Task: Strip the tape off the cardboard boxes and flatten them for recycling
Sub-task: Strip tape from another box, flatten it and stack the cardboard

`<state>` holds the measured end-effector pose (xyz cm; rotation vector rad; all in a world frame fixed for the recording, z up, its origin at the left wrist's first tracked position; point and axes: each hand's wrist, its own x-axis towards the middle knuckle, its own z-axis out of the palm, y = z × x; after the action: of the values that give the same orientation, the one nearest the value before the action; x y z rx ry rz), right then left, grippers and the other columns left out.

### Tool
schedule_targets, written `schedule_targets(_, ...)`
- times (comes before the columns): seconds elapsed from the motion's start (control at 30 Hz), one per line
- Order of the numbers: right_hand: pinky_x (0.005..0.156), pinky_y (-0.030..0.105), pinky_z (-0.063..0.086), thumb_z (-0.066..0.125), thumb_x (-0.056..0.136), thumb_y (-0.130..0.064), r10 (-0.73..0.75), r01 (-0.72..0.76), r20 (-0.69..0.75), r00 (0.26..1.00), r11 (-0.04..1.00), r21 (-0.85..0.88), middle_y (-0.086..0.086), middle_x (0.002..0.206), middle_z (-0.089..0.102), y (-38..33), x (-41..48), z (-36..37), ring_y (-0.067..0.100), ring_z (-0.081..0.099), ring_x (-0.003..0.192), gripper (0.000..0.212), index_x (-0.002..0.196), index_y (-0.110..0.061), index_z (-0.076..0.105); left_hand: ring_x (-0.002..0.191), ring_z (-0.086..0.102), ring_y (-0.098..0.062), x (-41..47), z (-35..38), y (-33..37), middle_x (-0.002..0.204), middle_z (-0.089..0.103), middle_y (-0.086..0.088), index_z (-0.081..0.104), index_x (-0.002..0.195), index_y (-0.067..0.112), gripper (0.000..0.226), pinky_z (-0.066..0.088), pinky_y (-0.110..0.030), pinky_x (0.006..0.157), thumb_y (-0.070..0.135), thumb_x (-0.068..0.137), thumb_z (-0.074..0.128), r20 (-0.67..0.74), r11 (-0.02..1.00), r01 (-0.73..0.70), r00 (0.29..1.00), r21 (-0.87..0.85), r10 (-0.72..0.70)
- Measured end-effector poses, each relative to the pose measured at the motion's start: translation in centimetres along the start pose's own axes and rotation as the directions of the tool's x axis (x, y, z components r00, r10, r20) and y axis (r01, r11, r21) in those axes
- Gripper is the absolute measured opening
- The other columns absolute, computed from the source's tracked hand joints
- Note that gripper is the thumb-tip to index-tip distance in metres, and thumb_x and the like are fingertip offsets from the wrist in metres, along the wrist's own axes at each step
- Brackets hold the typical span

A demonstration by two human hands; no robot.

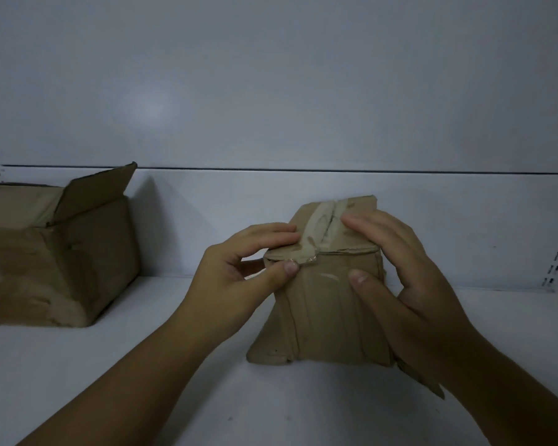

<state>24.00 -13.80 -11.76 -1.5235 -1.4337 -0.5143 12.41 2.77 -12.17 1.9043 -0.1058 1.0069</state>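
While the small, crumpled brown cardboard box (322, 304) is standing on the white shelf (142, 381) straight ahead, the left hand (239, 278) is pinching the lifted near end of the glossy clear tape strip (316, 233) between thumb and fingers at the box's top front edge. That strip is running lengthwise away from the person along the top seam, so the peel probably wants to go away too. The right hand (400, 278) is clasping the box's right side, and the larger open brown box (55, 252) is sitting well apart to the left.
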Motion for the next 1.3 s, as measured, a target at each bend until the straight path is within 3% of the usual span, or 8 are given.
schedule_targets(0.13, 0.098, 0.003, 0.024, 0.042, 0.087, -0.037, 0.018, -0.018, 0.005, 1.0, 0.999, -0.028, -0.033, 0.124, 0.038, 0.2, 0.1, 0.1, -0.014, 0.034, 0.119, 0.035, 0.12, -0.044, 0.038, 0.11, 0.059, -0.004, 0.1, 0.0, -0.1, 0.114, 0.064, 0.01, 0.065, 0.104, 0.034, 0.03, 0.052, -0.023, 0.087, 0.033, 0.074, 0.065, 0.036, 0.981, -0.105, 0.994, 0.166, 0.1)
schedule_targets(0.27, 0.099, 0.011, 0.03, 0.049, 0.083, -0.036, 0.001, -0.001, 0.002, 1.0, 0.998, -0.061, -0.01, 0.117, 0.054, 0.2, 0.3, 0.0, 0.004, 0.044, 0.115, 0.03, 0.111, -0.028, 0.054, 0.11, 0.059, -0.006, 0.1, -0.1, -0.2, 0.11, 0.068, 0.008, 0.072, 0.097, 0.039, 0.027, 0.052, -0.023, 0.081, 0.034, 0.07, 0.067, 0.064, 0.998, -0.038, 0.997, 0.047, 0.035)
schedule_targets(0.47, 0.094, 0.01, 0.032, 0.065, 0.071, -0.039, 0.064, -0.064, 0.006, 0.998, 0.997, -0.035, -0.017, 0.11, 0.055, -0.1, 0.4, -0.5, 0.001, 0.046, 0.11, 0.03, 0.098, -0.038, 0.054, 0.11, 0.055, -0.007, 0.0, 0.9, 0.1, 0.111, 0.062, 0.007, 0.063, 0.101, 0.034, 0.02, 0.048, -0.022, 0.083, 0.036, 0.084, 0.053, 0.076, 0.988, -0.084, 0.994, 0.133, 0.074)
schedule_targets(0.7, 0.093, 0.006, 0.028, 0.061, 0.079, -0.031, 0.023, -0.024, -0.016, 1.0, 0.996, -0.091, -0.005, 0.1, 0.058, -0.2, 0.5, 0.0, 0.003, 0.044, 0.102, 0.024, 0.095, -0.013, 0.065, 0.101, 0.056, -0.001, -0.4, 1.2, 0.2, 0.109, 0.06, 0.013, 0.054, 0.109, 0.034, 0.023, 0.047, -0.016, 0.082, 0.033, 0.088, 0.046, 0.056, 0.944, -0.196, 0.981, 0.267, 0.188)
schedule_targets(0.87, 0.091, 0.002, 0.027, 0.052, 0.079, -0.037, 0.042, -0.043, -0.023, 0.999, 0.997, -0.058, -0.011, 0.1, 0.057, -0.1, 0.4, 0.0, -0.004, 0.044, 0.101, 0.027, 0.095, -0.018, 0.063, 0.107, 0.056, -0.01, -0.6, 0.7, 0.3, 0.116, 0.06, 0.004, 0.057, 0.118, 0.027, 0.045, 0.045, -0.021, 0.088, 0.056, 0.088, 0.042, 0.128, 0.933, -0.268, 0.961, 0.238, 0.244)
schedule_targets(0.97, 0.091, 0.003, 0.028, 0.053, 0.078, -0.037, 0.036, -0.037, -0.024, 0.999, 0.998, -0.049, -0.02, 0.104, 0.053, 0.0, 0.3, -0.2, -0.005, 0.043, 0.105, 0.022, 0.095, -0.025, 0.059, 0.109, 0.055, -0.007, -0.5, 1.1, 0.3, 0.118, 0.06, 0.006, 0.058, 0.12, 0.024, 0.044, 0.047, -0.024, 0.089, 0.043, 0.081, 0.061, 0.156, 0.857, -0.36, 0.933, 0.37, 0.324)
schedule_targets(1.1, 0.095, 0.011, 0.035, 0.059, 0.074, -0.039, 0.012, -0.012, -0.024, 1.0, 1.0, 0.017, -0.016, 0.109, 0.057, -0.2, 0.2, -0.4, -0.002, 0.048, 0.107, 0.023, 0.095, -0.029, 0.06, 0.091, 0.061, -0.012, -0.5, 1.2, 1.7, 0.099, 0.066, 0.004, 0.067, 0.105, 0.016, 0.025, 0.051, -0.028, 0.075, 0.031, 0.091, 0.051, 0.116, 0.792, -0.444, 0.891, 0.42, 0.439)
schedule_targets(1.3, 0.09, 0.029, 0.049, 0.068, 0.07, -0.025, -0.029, -0.003, 0.083, 0.996, 0.934, 0.357, -0.006, 0.11, 0.063, -0.4, -0.3, -0.8, 0.013, 0.056, 0.114, 0.017, 0.087, -0.026, 0.067, 0.068, 0.064, -0.019, 0.2, -0.5, 5.7, 0.072, 0.07, -0.007, 0.075, 0.073, 0.01, 0.023, 0.048, -0.026, 0.061, 0.029, 0.078, 0.063, 0.206, 1.0, -0.002, 0.979, 0.019, -0.002)
